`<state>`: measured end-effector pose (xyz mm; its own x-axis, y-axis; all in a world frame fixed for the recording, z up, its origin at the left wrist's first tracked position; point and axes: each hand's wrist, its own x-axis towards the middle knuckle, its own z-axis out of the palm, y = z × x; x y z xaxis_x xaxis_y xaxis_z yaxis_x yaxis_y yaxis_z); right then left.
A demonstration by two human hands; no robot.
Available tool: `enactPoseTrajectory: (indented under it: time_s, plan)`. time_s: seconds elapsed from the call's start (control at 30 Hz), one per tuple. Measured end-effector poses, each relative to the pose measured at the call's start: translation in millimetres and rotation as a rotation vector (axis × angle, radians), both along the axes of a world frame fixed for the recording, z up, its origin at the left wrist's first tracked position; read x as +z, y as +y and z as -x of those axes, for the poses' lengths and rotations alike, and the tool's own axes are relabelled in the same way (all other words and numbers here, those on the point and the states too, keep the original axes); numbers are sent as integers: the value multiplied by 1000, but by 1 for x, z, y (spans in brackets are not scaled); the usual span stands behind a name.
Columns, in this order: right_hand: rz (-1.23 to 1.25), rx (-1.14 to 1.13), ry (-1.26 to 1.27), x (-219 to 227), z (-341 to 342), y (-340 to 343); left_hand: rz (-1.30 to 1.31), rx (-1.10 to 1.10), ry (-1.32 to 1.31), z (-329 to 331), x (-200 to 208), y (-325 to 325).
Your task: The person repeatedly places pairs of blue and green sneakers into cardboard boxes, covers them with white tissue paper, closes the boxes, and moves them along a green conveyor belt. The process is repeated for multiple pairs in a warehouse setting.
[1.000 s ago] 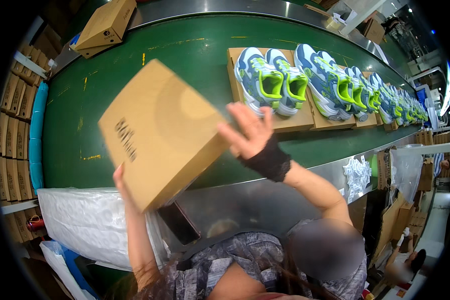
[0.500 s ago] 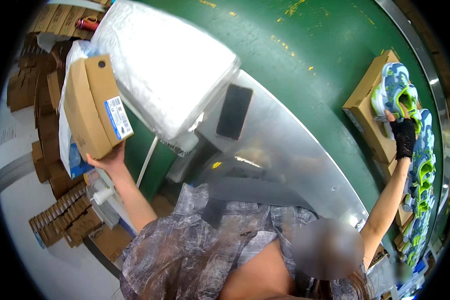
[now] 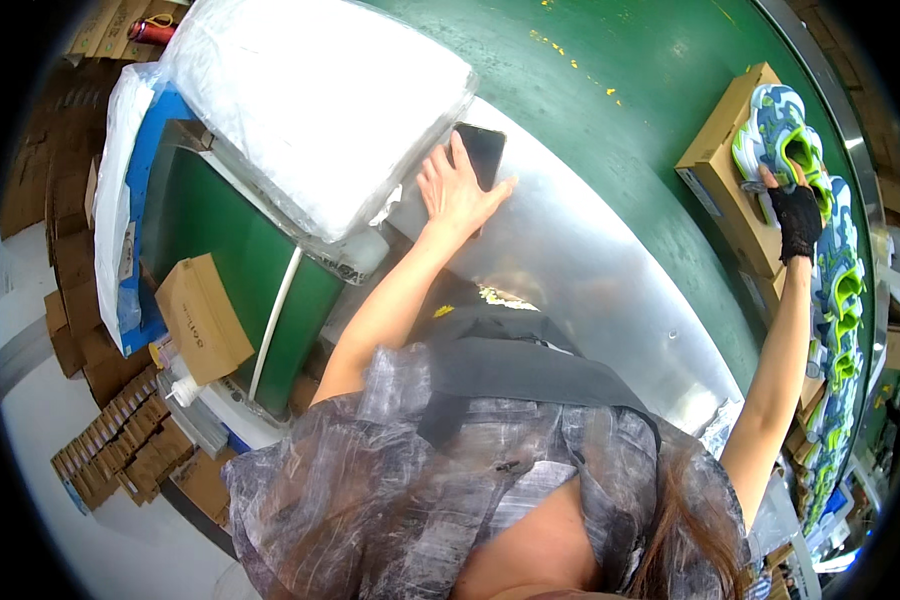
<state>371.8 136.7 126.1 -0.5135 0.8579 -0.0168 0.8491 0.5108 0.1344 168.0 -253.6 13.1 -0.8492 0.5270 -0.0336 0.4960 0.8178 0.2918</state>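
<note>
My left hand (image 3: pixel 455 193) reaches over a dark phone (image 3: pixel 484 150) on the metal tabletop. Its fingers are apart, with the index finger against or just above the phone. On the far right, my right hand (image 3: pixel 798 217), in a black fingerless glove, has its fingers at the opening of a blue-grey and lime sneaker (image 3: pixel 767 130). That sneaker is on or just over a brown shoebox (image 3: pixel 722 150). A line of similar sneakers (image 3: pixel 842 325) runs down beside my right arm. Another brown shoebox (image 3: pixel 206 318) rests tilted at the lower left.
A large white plastic-wrapped bundle (image 3: pixel 320 110) lies left of the phone. Green surface (image 3: pixel 600 60) stretches behind, bounded by a metal rail (image 3: pixel 850 140). Flattened cardboard (image 3: pixel 65 230) and stacked brown boxes (image 3: pixel 120 435) stand at far left.
My left hand has let go of the shoebox, which now sits lower at the left, and has moved right to the phone. My right hand stays at the sneaker.
</note>
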Motion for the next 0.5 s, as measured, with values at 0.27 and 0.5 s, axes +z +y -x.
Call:
enactPoseTrajectory:
  time_s: [0.27,0.5]
  plan:
    - [25,-49,-38,4,1,-2,-84,-33,114,-3,-27,4]
    - [-62,48,134,-4,-9,2,-137,22,43,-9,-10,4]
